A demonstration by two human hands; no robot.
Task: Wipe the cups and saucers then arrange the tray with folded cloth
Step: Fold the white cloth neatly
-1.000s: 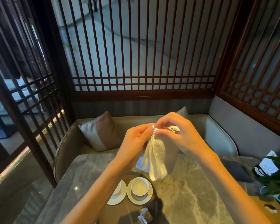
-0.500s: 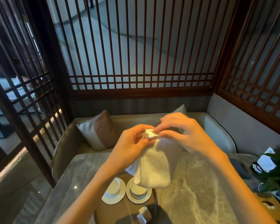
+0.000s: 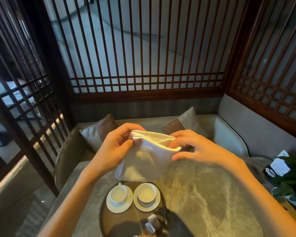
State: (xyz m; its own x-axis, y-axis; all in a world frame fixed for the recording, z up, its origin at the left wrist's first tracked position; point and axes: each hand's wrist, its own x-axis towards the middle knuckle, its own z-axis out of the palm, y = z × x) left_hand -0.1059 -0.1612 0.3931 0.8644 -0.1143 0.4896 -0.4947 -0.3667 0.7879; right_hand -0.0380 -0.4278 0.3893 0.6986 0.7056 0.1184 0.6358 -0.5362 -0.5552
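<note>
Both hands are holding the cloth (image 3: 148, 158) in the air above the table (image 3: 203, 194), at twelve o'clock from the tray (image 3: 105, 219). The left hand (image 3: 116, 147) is pinching its stacked hems; the right hand (image 3: 193, 149) is gripping the opposite corner with thumb and forefinger, other fingers spread loose. Two cups (image 3: 118, 195) are sitting on saucers (image 3: 147, 206) on the tray. To fold well, the hems probably need lining up flush and pulling taut before the cloth is being doubled again.

Dark wooden lattice screens (image 3: 143, 48), cushioned bench (image 3: 229, 132).
</note>
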